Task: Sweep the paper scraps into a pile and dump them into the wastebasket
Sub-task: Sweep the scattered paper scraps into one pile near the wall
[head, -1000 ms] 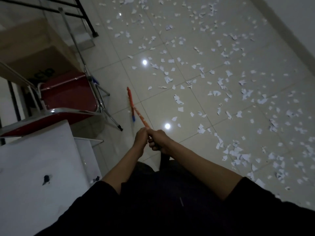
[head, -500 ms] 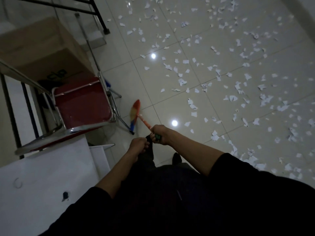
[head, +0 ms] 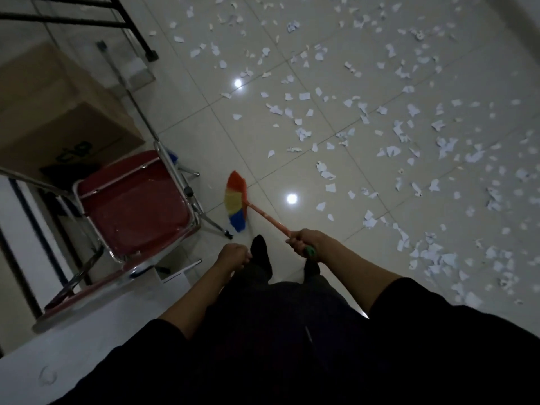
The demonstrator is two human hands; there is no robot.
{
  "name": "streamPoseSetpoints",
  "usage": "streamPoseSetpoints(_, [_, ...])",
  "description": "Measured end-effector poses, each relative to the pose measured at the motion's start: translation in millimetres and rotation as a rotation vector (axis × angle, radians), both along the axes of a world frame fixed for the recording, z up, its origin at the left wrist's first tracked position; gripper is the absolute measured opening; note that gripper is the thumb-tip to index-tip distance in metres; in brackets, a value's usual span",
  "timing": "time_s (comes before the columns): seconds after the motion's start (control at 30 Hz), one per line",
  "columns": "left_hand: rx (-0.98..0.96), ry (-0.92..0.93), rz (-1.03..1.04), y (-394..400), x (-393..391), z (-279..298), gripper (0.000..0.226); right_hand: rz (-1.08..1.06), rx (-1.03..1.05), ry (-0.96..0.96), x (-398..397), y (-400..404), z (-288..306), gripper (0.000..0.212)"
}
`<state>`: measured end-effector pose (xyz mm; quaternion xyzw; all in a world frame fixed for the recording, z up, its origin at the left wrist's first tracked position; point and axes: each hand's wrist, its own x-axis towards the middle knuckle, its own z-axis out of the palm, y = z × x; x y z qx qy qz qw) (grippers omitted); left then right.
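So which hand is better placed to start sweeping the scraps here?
The right hand: it grips the broom by its orange handle, on the side where the paper scraps lie. The left hand is curled, off the handle, nearer the red chair.

Glossy pale tiled floor [head: 187, 92] with grout lines and bright light reflections. White paper scraps [head: 388, 147] scattered across it, thickest to the right and upper right, sparse toward the left. Broom head [head: 236, 202], striped orange, yellow and blue, down at the floor just beside the chair, on a scrap-free tile. Red folding chair [head: 134, 204] with chrome frame stands on the floor at left. Brown cardboard box [head: 58, 112] behind the chair. Black metal frame leg [head: 140, 39] meets the floor at upper left.
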<state>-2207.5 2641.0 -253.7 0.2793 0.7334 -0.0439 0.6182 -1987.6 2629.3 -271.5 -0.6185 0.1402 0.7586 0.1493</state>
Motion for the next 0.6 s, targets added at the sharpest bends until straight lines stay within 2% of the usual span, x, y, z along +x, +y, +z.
streamPoseSetpoints(0.2, [-0.002, -0.094, -0.122, 26.3, 39.1, 1.1, 0.015, 0.015, -0.008, -0.219, 64.1, -37.1, 19.0, 0.018])
streamPoseSetpoints(0.43, [0.008, -0.173, -0.280, 38.5, 67.2, 8.9, 0.017, 0.008, -0.046, -0.572, 127.4, -68.4, 31.7, 0.014])
streamPoseSetpoints(0.6, [0.039, -0.137, -0.304, 47.5, 55.3, 3.6, 0.019, 0.272, -0.040, -0.842, 131.2, -77.9, 31.7, 0.012])
